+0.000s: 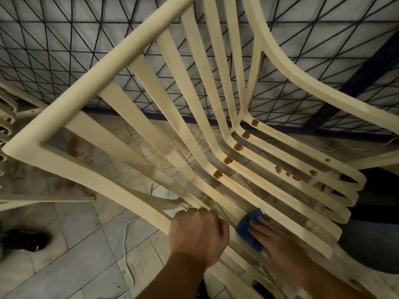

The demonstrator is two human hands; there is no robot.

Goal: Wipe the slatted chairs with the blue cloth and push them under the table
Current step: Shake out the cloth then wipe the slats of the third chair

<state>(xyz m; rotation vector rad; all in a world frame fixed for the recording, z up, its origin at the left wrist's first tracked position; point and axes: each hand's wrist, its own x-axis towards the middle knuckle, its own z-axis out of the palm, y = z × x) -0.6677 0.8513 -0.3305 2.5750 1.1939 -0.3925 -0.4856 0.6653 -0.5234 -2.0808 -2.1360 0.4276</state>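
Observation:
A cream slatted plastic chair (138,108) fills the view, its backrest slats running from upper left down into the seat at lower right. My left hand (197,233) grips the chair's left side rail near the seat, fingers curled round it. A folded blue cloth (248,228) lies on the seat slats at the lower middle. My right hand (274,240) presses flat on the cloth with straight fingers.
Part of a second cream slatted chair (8,126) shows at the left edge. Behind stands a dark metal lattice fence (71,50). The floor is grey tile (86,255) with a thin white cable (127,251) lying on it. A dark shoe (26,240) is at lower left.

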